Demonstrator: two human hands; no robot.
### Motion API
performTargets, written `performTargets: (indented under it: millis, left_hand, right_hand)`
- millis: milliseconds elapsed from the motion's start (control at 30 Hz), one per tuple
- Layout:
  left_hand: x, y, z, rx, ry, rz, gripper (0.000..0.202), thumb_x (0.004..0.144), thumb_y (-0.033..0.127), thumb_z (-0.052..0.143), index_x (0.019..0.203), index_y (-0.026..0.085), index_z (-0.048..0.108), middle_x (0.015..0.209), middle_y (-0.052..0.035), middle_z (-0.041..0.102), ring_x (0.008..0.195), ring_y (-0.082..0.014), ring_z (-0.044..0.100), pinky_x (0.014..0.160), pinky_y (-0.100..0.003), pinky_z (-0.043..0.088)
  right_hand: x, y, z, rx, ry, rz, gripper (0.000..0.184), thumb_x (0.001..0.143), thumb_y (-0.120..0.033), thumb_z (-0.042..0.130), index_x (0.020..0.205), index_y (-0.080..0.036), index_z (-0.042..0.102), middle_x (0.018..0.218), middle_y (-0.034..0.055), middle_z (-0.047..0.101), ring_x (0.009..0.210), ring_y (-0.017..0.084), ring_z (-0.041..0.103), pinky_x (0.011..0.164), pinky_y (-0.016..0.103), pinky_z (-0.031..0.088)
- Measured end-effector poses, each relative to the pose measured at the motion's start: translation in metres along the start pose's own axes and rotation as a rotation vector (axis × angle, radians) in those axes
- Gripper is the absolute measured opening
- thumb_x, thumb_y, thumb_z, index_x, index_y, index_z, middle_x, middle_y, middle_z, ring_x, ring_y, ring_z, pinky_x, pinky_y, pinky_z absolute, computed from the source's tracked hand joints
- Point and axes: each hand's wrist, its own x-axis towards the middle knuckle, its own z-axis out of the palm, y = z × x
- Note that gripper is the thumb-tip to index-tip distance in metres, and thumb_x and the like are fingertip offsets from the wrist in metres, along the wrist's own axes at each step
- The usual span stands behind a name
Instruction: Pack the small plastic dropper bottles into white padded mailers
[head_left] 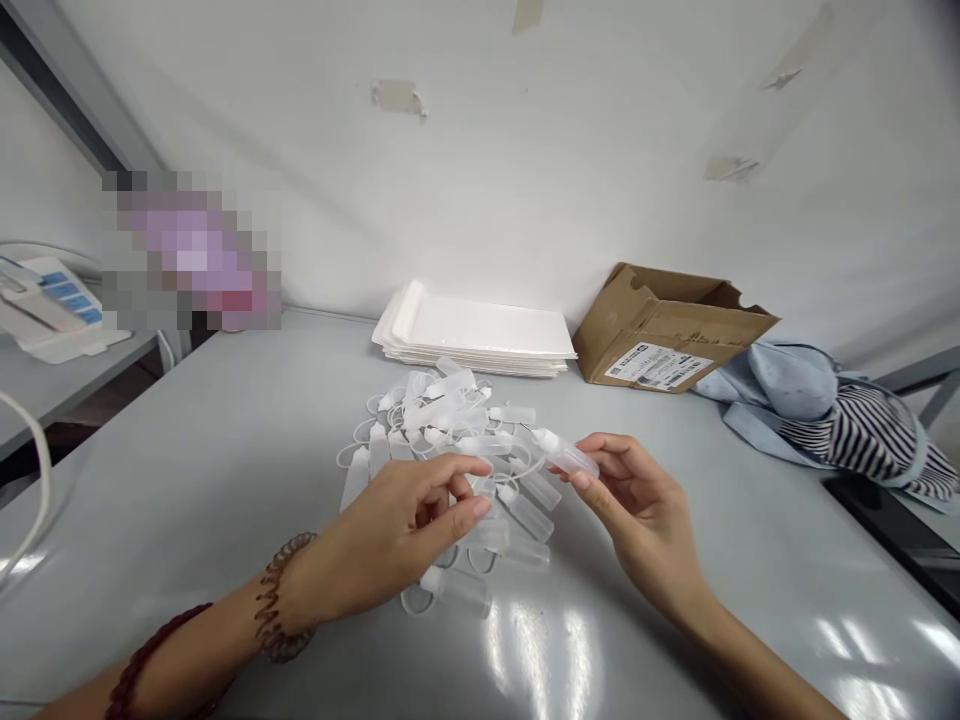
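Between the thumb and fingers of my right hand point(637, 520) is a small translucent plastic bottle point(574, 458) with a white cap, its cap end pointing left and a thin white loop trailing from it. My left hand point(409, 530) hovers over a pile of similar bottles point(450, 400); its thumb and index finger are apart with nothing between them, and the other fingers curl in. The pile lies loosely on the grey table point(262, 450), each bottle tangled with thin white loops. My left hand hides part of it. One loose bottle point(461, 590) lies at the near side.
Behind the pile, a stack of white flat packets point(480, 335) rests against the wall. An open cardboard box point(667, 330) stands to its right. Farther right are a blue and striped cloth bundle point(840, 410) and a black phone point(900, 530). A white cable point(37, 470) hangs at the left.
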Motion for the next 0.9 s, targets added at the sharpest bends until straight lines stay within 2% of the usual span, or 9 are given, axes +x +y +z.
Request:
performTargets:
  millis: [200,333,467,900]
  left_hand:
    - [-0.0008,0.0035,-0.0023,-0.07,-0.016,0.022,0.017,0.087,0.027,0.049,0.094,0.02,0.063,0.065,0.002,0.063,0.054,-0.0098,0.055,0.048,-0.018,0.046]
    - [0.0003,0.0048,-0.0032,-0.093,0.0,0.018,0.014,0.086,0.026,0.05,0.086,0.019,0.063,0.062,0.0028,0.063,0.047,-0.0079,0.051,0.044,-0.017,0.044]
    - [-0.0002,0.0062,-0.003,-0.108,-0.006,0.009,0.014,0.085,0.025,0.053,0.077,0.019,0.063,0.06,0.0039,0.062,0.048,-0.0071,0.051,0.047,-0.016,0.044]
    - [-0.001,0.0059,0.0,-0.128,-0.049,-0.033,0.013,0.083,0.025,0.055,0.075,0.018,0.063,0.059,0.0042,0.058,0.051,-0.0079,0.051,0.05,-0.018,0.043]
  right_hand:
    - [-0.0021,-0.0004,-0.0001,-0.051,-0.01,-0.088,0.016,0.082,-0.03,0.063,0.096,-0.023,0.063,0.081,0.0024,0.071,0.074,0.018,0.067,0.063,0.028,0.054]
    - [-0.0028,-0.0014,0.0001,-0.05,0.011,-0.101,0.014,0.082,-0.03,0.063,0.094,-0.023,0.064,0.08,0.0022,0.07,0.073,0.018,0.067,0.062,0.028,0.055]
    - [-0.0051,-0.0037,-0.0002,-0.033,0.03,-0.111,0.013,0.082,-0.028,0.063,0.094,-0.023,0.065,0.079,0.002,0.07,0.073,0.017,0.067,0.063,0.027,0.055]
    - [-0.0092,-0.0028,0.0004,-0.033,0.046,-0.146,0.015,0.084,-0.024,0.062,0.098,-0.026,0.064,0.083,-0.0007,0.069,0.073,0.014,0.065,0.065,0.025,0.053]
